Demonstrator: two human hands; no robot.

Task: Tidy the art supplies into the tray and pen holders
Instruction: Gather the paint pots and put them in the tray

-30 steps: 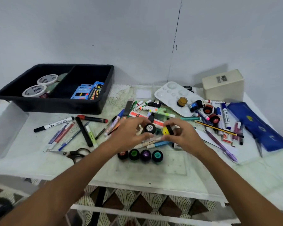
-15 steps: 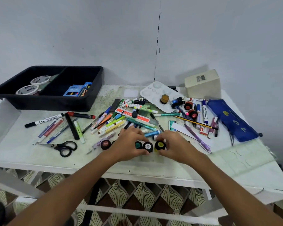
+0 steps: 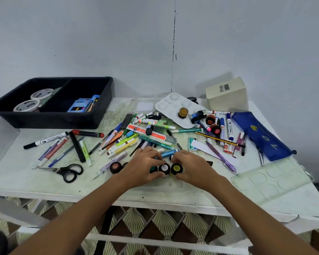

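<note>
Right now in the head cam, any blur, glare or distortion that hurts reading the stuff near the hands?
Head view: light is soft and even, with no glare; a faint shadow falls behind the cream box. Wide-angle bending curves the table edge and stretches the forearms. The paint pots between the left hand and right hand look slightly soft, their lid labels unreadable; the marker print reads fine.

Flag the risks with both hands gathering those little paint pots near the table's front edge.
1. The left hand and right hand squeeze a loose row of paint pots; lifted together, a middle one could slip out.
2. The red-labelled pot sits outside the grip and may be left behind.
3. The tray is far left; carrying across the marker pile risks drops.
</note>
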